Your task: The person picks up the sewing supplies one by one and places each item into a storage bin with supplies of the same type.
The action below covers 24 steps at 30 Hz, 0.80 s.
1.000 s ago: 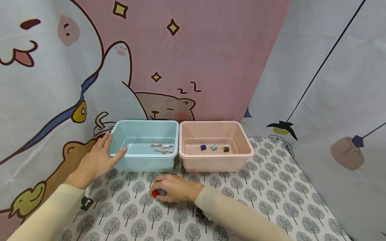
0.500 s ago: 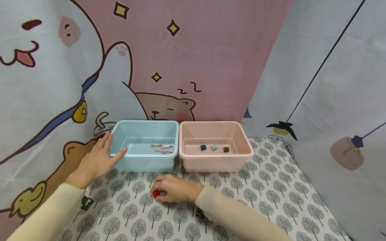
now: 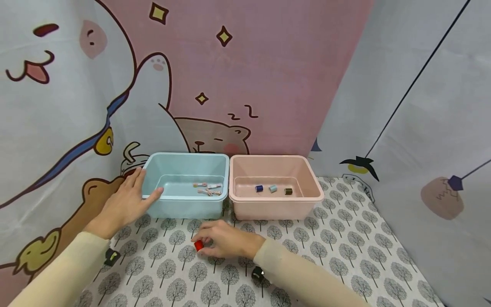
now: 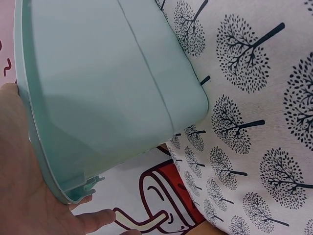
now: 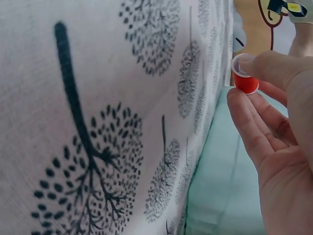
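Note:
A small spool of red thread (image 5: 246, 83) with pale end rims is pinched between the thumb and fingers of my right hand (image 3: 226, 239), low over the cloth in front of the bins. The right wrist view shows the thumb on one end of the spool and a fingertip at the other. My left hand (image 3: 124, 204) rests on the left front corner of the light blue bin (image 3: 184, 209), its fingers extended along the rim. In the left wrist view the palm lies against that rim (image 4: 36, 132).
Beside the blue bin stands a pink bin (image 3: 276, 209) holding a dark blue spool (image 3: 259, 188), a light blue spool (image 3: 272, 188) and a dark olive spool (image 3: 288, 191). Several small pale bundles (image 3: 209, 192) lie in the blue bin. Tree-printed cloth (image 3: 345, 256) covers the table; printed curtains hang behind.
The right hand has lifted very slightly with the red thread spool in its pinch. The left hand keeps its place on the blue bin. The head view has shifted a little.

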Available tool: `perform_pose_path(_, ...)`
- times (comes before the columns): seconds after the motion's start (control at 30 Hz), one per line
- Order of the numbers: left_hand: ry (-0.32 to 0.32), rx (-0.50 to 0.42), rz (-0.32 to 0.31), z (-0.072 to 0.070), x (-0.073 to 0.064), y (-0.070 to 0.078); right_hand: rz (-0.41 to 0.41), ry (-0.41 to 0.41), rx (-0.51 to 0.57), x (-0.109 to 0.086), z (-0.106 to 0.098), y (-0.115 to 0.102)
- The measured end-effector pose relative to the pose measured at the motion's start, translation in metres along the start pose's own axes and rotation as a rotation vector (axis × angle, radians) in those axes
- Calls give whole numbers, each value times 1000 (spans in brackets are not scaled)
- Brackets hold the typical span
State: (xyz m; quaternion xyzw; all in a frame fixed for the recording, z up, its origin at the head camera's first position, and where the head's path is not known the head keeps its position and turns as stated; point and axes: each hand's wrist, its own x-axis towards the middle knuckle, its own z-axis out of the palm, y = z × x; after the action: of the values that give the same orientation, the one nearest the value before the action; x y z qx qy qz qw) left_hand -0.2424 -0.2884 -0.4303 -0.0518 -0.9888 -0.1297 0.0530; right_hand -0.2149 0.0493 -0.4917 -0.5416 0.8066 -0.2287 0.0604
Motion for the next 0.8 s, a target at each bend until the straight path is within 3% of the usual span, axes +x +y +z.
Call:
perform_pose_path(0.5,-2,5,2,-1,2,1,-44,125,6,-16,-25,-9)
perform_pose_path(0.8,-5,2,-8,0,1,1,-70,191,-62,-27,-45,-16)
